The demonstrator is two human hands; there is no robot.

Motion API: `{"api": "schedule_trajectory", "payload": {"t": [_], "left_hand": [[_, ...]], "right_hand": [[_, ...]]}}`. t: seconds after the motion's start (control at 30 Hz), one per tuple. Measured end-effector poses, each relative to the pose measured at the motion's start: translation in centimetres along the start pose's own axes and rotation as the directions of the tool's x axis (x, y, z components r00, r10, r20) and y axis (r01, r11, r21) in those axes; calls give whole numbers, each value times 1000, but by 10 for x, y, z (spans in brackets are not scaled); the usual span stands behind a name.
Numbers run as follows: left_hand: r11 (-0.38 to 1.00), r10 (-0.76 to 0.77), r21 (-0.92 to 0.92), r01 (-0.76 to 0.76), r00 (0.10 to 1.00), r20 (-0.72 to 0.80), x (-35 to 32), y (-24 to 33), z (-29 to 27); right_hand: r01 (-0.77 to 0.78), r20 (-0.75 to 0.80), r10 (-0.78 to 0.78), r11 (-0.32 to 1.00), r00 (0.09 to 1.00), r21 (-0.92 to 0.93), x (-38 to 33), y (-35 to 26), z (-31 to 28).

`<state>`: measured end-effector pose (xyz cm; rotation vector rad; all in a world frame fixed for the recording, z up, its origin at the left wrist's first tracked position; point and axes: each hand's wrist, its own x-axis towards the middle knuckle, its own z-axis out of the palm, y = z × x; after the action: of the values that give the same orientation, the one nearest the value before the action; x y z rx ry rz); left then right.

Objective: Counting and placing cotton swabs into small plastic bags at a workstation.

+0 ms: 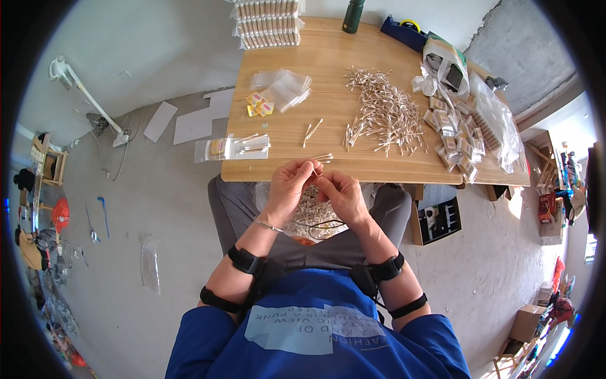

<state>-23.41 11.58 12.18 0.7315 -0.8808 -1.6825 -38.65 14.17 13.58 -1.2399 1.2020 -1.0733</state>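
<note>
**Cotton swabs gathered by hand at the near table edge, with most of the heap not yet bagged**

Both hands meet just over the near edge of the wooden table (353,57). The left hand (287,189) and the right hand (344,194) hold a small bunch of cotton swabs (314,170) between them, fingers curled together and pinched on the sticks; whether a bag is also in the grip cannot be told.

Judging by how things lie, the work looks well short of done. A big loose pile of swabs (385,114) spreads over the middle of the table, to the right and farther off, and a few stray swabs (312,131) lie between it and the hands. More swabs sit in a clear bag on the lap (309,215), below the hands. On the done side, a filled flat packet (233,147) lies at the near left of the table, and many small filled packets (451,136) are heaped at the right, beside a large clear plastic bag (499,123).

Empty clear bags (284,85) and small yellow labels (259,104) lie at the far left of the tabletop. Stacked packs (268,22) stand at the far edge, with a dark green bottle (352,16) and a blue tape dispenser (404,31) to their right. Nothing lies between the hands and the pile.
</note>
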Motion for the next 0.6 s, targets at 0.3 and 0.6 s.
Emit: {"api": "schedule_trajectory", "payload": {"t": [0.3, 0.6], "left_hand": [[995, -67, 68, 70, 997, -43, -8, -19, -9], [994, -109, -10, 108, 989, -96, -8, -40, -26]], "right_hand": [[-84, 100, 89, 995, 991, -49, -1, 15, -4], [-159, 105, 149, 982, 983, 97, 1, 17, 1]]}}
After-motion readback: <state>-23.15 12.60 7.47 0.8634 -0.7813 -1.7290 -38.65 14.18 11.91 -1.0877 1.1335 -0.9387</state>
